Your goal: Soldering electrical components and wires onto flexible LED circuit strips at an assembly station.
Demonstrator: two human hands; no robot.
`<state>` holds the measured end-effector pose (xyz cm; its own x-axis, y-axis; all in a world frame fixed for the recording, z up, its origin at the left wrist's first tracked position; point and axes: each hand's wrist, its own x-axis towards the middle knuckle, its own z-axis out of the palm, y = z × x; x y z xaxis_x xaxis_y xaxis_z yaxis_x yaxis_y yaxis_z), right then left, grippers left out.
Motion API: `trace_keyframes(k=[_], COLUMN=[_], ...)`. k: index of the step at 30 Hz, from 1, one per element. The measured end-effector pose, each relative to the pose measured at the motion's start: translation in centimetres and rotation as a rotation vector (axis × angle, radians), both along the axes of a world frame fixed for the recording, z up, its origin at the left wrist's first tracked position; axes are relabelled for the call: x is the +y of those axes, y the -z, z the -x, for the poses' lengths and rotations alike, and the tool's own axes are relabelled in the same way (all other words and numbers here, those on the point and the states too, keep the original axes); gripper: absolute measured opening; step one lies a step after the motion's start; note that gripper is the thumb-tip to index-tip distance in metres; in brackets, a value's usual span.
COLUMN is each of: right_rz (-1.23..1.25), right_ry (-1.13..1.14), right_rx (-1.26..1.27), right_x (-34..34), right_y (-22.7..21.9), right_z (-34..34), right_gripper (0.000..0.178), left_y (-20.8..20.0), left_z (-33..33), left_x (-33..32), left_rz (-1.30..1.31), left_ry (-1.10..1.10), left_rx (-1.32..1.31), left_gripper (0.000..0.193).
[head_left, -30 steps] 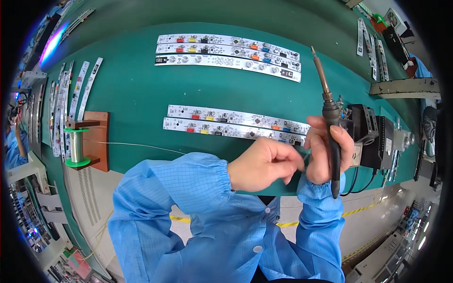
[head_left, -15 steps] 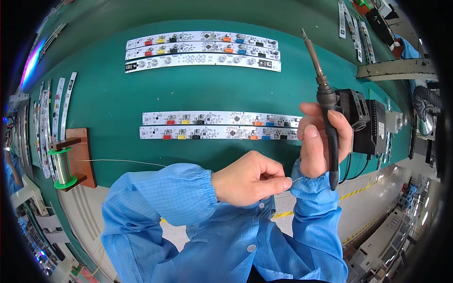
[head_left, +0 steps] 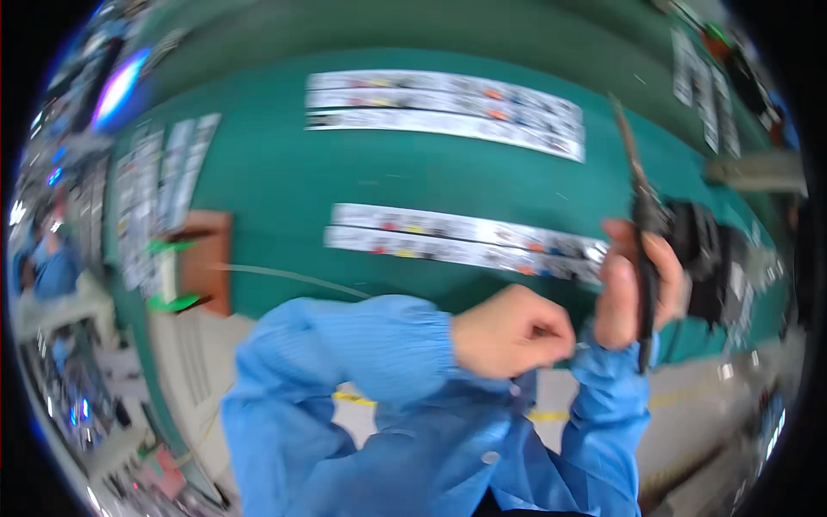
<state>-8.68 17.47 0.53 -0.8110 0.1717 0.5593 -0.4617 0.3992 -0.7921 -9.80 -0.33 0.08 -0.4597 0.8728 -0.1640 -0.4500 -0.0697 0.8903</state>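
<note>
My right hand (head_left: 618, 299) grips a soldering iron (head_left: 644, 220) by its dark handle, the metal tip pointing away from me and up off the table. My left hand (head_left: 508, 334) is closed in a pinch near my right cuff. Solder wire (head_left: 301, 277) runs from a green-ended spool (head_left: 168, 274) on the left toward my left sleeve, which hides part of it. Just beyond my hands lie two long white circuit boards (head_left: 465, 234) with coloured parts, side by side. The picture is smeared by motion, so the wire at my fingertips cannot be made out.
Another group of white boards (head_left: 444, 105) lies farther back on the green mat (head_left: 276, 172). More board strips (head_left: 146, 202) are at the left, beside the spool's brown stand (head_left: 220, 276). Black boxes (head_left: 693, 234) stand right of my right hand. A person in blue (head_left: 56, 271) is at far left.
The whole view has shifted and tilted, so boards, spool and hands appear farther right. Both hands keep their grips, with the soldering iron still raised.
</note>
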Motion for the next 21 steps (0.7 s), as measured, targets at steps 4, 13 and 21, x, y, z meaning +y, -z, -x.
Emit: trace_keyframes(k=[4, 13, 21], right_rz=[-0.021, -0.031, -0.061], right_ry=[0.034, -0.159, -0.106], right_rx=[-0.052, -0.174, 0.005], right_x=[1.2, -0.3, -0.6], right_y=[1.7, 0.3, -4.2], right_z=[-1.8, -0.8, 1.6], right_gripper=[0.037, 0.050, 0.047], left_y=[1.5, 1.4, 1.1], left_z=[-1.2, -1.5, -0.9], left_x=[1.5, 1.7, 1.6], left_rz=[-0.050, 0.001, -0.002], left_ry=[-0.027, -0.135, -0.158], left_rx=[0.116, 0.034, 0.098], left_gripper=[0.017, 0.028, 0.021])
